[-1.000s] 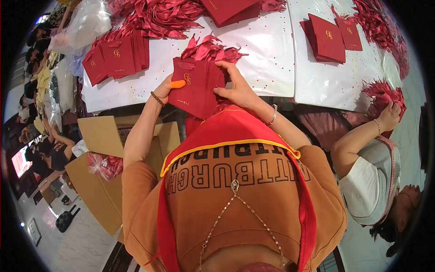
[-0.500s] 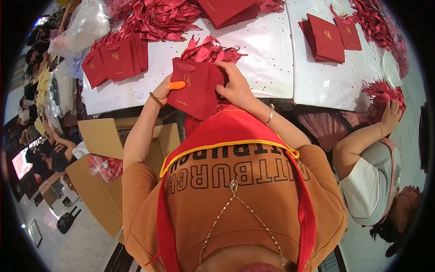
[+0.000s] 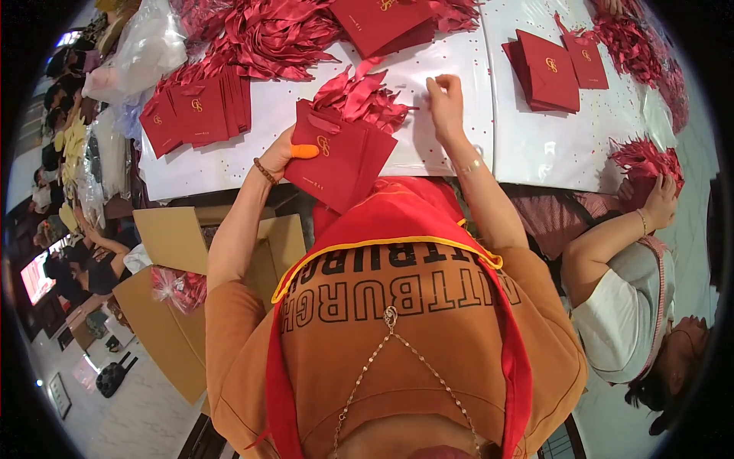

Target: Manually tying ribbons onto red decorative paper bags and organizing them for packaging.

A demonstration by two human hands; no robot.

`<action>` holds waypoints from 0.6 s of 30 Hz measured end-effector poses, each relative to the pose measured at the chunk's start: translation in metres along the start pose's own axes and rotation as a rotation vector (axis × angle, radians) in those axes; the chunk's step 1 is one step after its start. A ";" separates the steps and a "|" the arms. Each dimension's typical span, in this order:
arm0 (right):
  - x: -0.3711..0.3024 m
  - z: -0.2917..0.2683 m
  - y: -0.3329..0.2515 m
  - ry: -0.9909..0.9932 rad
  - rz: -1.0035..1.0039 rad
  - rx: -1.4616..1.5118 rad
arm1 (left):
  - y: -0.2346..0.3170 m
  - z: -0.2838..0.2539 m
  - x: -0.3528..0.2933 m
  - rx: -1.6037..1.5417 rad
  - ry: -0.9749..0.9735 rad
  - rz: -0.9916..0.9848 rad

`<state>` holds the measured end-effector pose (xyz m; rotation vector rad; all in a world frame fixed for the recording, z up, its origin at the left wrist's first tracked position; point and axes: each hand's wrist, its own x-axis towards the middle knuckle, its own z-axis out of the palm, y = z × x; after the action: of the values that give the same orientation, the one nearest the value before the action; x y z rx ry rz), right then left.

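- Our left hand [image 3: 283, 155] clasps the red bags [image 3: 340, 172] by their left side, at the white table's [image 3: 474, 141] near edge.
- Our right hand [image 3: 446, 105] hangs beyond them, half open, nothing visible in it.
- We judge the bags light, stiff, easily creased; we'd hold their sides, clear of the slippery-looking ribbons [image 3: 358, 99].

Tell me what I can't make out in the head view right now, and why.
All in the head view:
Left hand: most fingers hidden behind the held red bags.
Bag count in that hand: hidden, as they overlap.
Right hand: too small to tell whether its curled fingertips pinch anything.
Upper red stack: far end cut off by the picture's top edge.
Cardboard box: inside partly hidden by the left forearm.
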<state>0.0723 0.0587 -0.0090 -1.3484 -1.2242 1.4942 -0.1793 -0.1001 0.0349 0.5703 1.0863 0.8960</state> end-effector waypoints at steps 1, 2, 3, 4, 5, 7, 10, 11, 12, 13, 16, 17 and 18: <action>-0.011 -0.012 0.007 -0.074 -0.016 -0.126 | 0.000 -0.001 -0.002 -0.011 0.021 -0.009; -0.036 -0.022 -0.003 -0.313 0.088 -0.194 | 0.001 -0.002 -0.005 -0.025 0.044 -0.015; -0.050 -0.026 0.002 -0.582 0.309 -0.137 | 0.004 -0.002 -0.002 -0.024 0.043 -0.012; -0.066 -0.023 -0.002 -0.704 0.472 -0.143 | 0.006 -0.002 -0.002 0.003 0.038 -0.004; -0.075 -0.014 -0.009 -0.736 0.400 -0.048 | 0.008 -0.001 -0.002 0.030 0.034 0.004; -0.078 -0.005 -0.020 -0.762 0.331 0.047 | 0.018 0.001 0.002 0.051 0.015 -0.009; -0.062 -0.001 -0.022 -0.864 0.480 0.341 | 0.043 0.016 0.000 0.170 -0.015 0.004; -0.056 -0.007 -0.014 -0.924 0.447 0.312 | 0.051 0.022 0.001 0.262 -0.026 0.027; -0.054 -0.009 -0.019 -0.993 0.418 0.277 | 0.053 0.023 0.002 0.259 -0.019 0.029; -0.053 -0.016 -0.026 -1.018 0.427 0.249 | 0.056 0.024 0.005 0.359 -0.028 0.082; -0.054 -0.016 -0.062 -1.053 0.222 0.102 | 0.073 0.035 0.004 0.674 0.021 0.169; -0.046 -0.012 -0.092 -1.211 0.348 -0.157 | 0.078 0.038 0.002 0.892 0.081 0.195; -0.046 -0.005 -0.089 -1.216 0.345 -0.167 | 0.081 0.047 0.002 0.888 0.087 0.203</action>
<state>0.0790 0.0370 0.0888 -0.6704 -1.8930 2.6719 -0.1623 -0.0533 0.1146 1.4004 1.5157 0.5740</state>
